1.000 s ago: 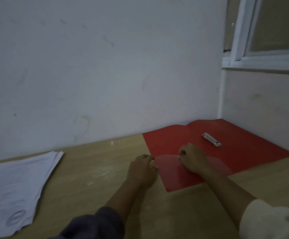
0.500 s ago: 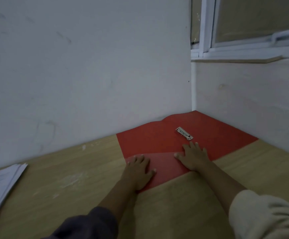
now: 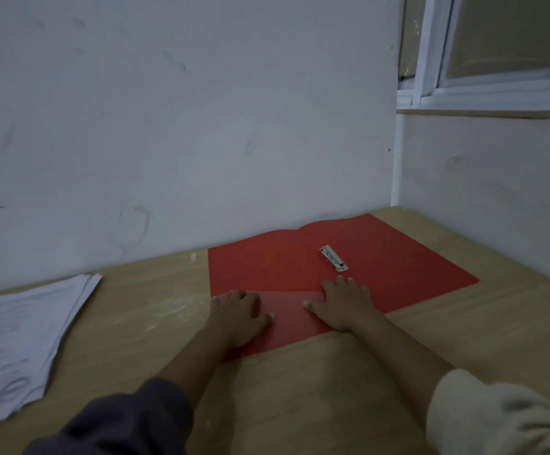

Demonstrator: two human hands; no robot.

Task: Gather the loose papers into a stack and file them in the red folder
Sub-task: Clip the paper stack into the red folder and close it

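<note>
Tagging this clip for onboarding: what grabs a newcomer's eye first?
The open red folder lies flat in the far right corner of the table, a metal clip inside. The left hand and right hand press flat on its near pocket. A white paper stack sits apart at the left edge.

Paper stack (image 3: 20,339) cut by left edge; print blurred.

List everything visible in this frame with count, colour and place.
table: one, light wood, along the wall
red folder: one, red, open flat at the table's far right
metal clip: one, silver, inside the folder, centre
papers: one stack, white, printed, table's left end
window: one, white frame, upper right
left hand: one, resting on the folder's near left corner, dark sleeve
right hand: one, fingers spread flat on the folder below the clip, cream sleeve
</note>
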